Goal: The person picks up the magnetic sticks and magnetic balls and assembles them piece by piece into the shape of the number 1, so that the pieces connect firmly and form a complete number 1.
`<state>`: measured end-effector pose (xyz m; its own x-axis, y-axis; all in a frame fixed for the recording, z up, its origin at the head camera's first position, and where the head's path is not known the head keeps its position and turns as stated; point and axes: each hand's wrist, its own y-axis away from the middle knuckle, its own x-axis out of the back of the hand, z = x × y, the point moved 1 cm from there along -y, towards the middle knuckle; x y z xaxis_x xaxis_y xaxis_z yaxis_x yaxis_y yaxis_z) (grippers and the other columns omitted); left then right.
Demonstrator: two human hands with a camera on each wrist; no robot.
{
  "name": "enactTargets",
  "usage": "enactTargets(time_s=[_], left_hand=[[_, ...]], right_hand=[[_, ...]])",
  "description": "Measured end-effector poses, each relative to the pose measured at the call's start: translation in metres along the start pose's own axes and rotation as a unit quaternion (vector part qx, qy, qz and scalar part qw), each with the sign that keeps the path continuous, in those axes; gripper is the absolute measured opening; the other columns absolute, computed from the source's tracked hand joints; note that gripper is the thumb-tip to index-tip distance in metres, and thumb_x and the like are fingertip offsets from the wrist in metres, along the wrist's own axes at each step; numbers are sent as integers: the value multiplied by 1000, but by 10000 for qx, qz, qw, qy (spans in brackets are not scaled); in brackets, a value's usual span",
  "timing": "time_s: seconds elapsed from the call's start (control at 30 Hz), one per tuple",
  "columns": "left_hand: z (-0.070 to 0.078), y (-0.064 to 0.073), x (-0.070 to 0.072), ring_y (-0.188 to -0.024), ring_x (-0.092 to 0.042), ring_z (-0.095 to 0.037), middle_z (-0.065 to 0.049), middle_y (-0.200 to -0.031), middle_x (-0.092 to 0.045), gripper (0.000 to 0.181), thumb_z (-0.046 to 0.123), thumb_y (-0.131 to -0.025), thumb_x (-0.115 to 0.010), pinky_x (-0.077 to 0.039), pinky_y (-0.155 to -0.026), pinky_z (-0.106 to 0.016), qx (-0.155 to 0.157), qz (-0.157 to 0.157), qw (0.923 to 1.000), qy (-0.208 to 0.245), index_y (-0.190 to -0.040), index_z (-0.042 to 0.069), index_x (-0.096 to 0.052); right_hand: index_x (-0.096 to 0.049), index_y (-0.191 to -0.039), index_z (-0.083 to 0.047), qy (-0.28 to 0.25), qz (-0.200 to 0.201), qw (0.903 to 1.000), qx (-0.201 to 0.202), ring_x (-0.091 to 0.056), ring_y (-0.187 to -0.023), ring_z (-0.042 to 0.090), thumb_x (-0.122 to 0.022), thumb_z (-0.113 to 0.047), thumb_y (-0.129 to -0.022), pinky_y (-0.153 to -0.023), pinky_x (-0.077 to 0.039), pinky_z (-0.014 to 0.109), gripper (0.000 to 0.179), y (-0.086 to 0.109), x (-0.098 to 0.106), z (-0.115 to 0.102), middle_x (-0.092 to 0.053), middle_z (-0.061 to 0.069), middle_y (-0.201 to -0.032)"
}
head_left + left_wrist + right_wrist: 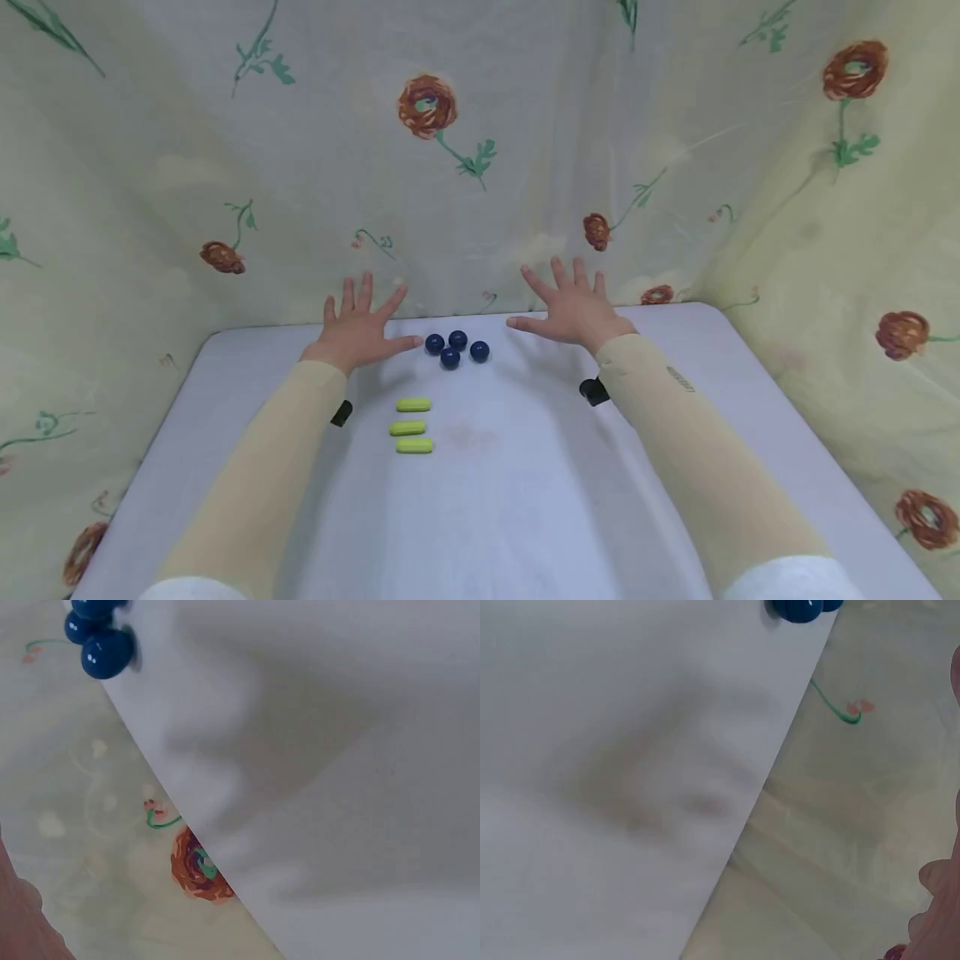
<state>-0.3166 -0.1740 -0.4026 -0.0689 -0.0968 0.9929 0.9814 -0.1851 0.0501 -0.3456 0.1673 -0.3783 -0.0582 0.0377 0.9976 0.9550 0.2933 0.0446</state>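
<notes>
Several glossy dark blue balls sit in a loose cluster near the far edge of the white table. My left hand is held with fingers spread just left of them, its thumb tip beside the leftmost ball in the head view. On the other side, my right hand hovers with fingers splayed and thumb pointing toward the balls. Both palms hold nothing. Three short yellow-green sticks lie in a stack of rows nearer to me. The left wrist view has balls in its top corner.
The white table ends just beyond the balls. A flower-printed cloth hangs behind it and along both sides. Small black pieces show under each wrist. Hand shadows fall on the tabletop.
</notes>
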Motion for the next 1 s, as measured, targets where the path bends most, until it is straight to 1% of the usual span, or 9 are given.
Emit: enactTargets(time_s=[0.1, 0.2, 0.37, 0.47, 0.57, 0.63, 0.7, 0.9, 1.0], left_hand=[[-3, 5, -6, -145, 17, -45, -19, -162, 15, 99, 87, -81, -39, 2, -109, -68, -125, 162, 9998, 47, -158, 39, -1], [-7, 12, -12, -146, 12, -44, -19, -163, 8, 96, 86, -82, -38, -3, -110, -67, -245, 319, 9992, 68, -158, 40, -2], [-11, 28, -19, -148, 6, -39, -16, -164, -3, 90, 82, -85, -40, -10, -111, -65, -392, 439, 9977, 333, -159, 35, -17], [-12, 39, -21, -148, -7, -39, -16, -162, -15, 83, 74, -89, -48, -18, -110, -65, -570, 633, 9950, 513, -156, 29, -29], [-12, 49, -27, -141, -27, -39, -15, -155, -32, 76, 67, -91, -54, -28, -107, -61, -704, 808, 9919, 675, -152, 25, -39], [-12, 56, -33, -133, -37, -38, -14, -148, -41, 73, 64, -91, -58, -35, -104, -57, -720, 798, 9905, 857, -150, 25, -43], [-11, 62, -39, -126, -42, -35, -12, -143, -46, 71, 63, -90, -59, -39, -101, -54, -680, 709, 9897, 1043, -149, 27, -44], [-10, 77, -50, -117, -49, -31, -11, -132, -53, 65, 56, -91, -64, -46, -93, -50, -680, 581, 9866, 1366, -147, 26, -48], [-10, 85, -55, -110, -54, -27, -9, -125, -56, 62, 52, -91, -66, -48, -89, -47, -705, 548, 9835, 1573, -144, 24, -51]], right_hand=[[-5, -158, -37, 7, 51, 9999, 163, 8, -145, 47, -33, -92, -76, -108, 2, 70, 103, 4, -6, -1, 0, 18, -164], [-7, -159, -35, -128, 83, 9995, 283, 4, -146, 47, -34, -90, -79, -109, 0, 68, 101, 10, -12, -2, -2, 19, -163], [-11, -159, -33, -494, 196, 9978, 404, -6, -147, 45, -38, -85, -83, -111, -9, 65, 96, 20, -24, -5, -11, 18, -163], [-14, -159, -32, -669, 293, 9963, 444, -16, -146, 42, -40, -81, -86, -111, -16, 63, 93, 25, -33, -7, -18, 17, -161], [-18, -159, -30, -803, 380, 9947, 512, -24, -143, 41, -43, -78, -88, -110, -21, 62, 89, 29, -43, -11, -25, 17, -159], [-21, -159, -29, -867, 435, 9936, 573, -28, -141, 41, -45, -75, -90, -109, -23, 62, 86, 31, -50, -13, -29, 18, -157], [-25, -158, -27, -923, 487, 9926, 616, -32, -139, 41, -45, -72, -92, -109, -25, 61, 83, 33, -56, -16, -34, 18, -155], [-33, -155, -24, -1321, 653, 9872, 617, -38, -136, 37, -48, -64, -96, -107, -28, 60, 73, 35, -72, -23, -43, 15, -148], [-35, -154, -24, -1562, 605, 9839, 618, -39, -135, 37, -49, -62, -96, -107, -29, 60, 70, 35, -79, -27, -44, 15, -147]])
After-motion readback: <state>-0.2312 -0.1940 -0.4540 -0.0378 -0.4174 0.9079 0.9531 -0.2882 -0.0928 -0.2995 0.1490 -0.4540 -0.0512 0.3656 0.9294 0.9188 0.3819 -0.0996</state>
